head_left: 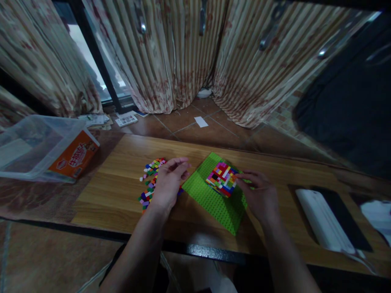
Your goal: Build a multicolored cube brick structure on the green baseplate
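A block built of many-coloured toy bricks (222, 178) stands on a green studded baseplate (210, 207). My right hand (258, 189) is at the block's right side, thumb and fingertips pinched together against its edge. Whether a loose brick is between those fingertips is too small to tell. My left hand (171, 179) hovers just left of the baseplate, its fingers curled and thumb closed toward the index finger. What it holds, if anything, cannot be made out. Loose coloured bricks (148, 185) lie in a pile left of that hand, which partly hides them.
A clear plastic bin (39, 150) with an orange label stands at the table's left end. On the right of the wooden table (113, 191) lie a white device (322, 219) with a cable and a dark flat panel (345, 217). Curtains (171, 61) hang beyond the table.
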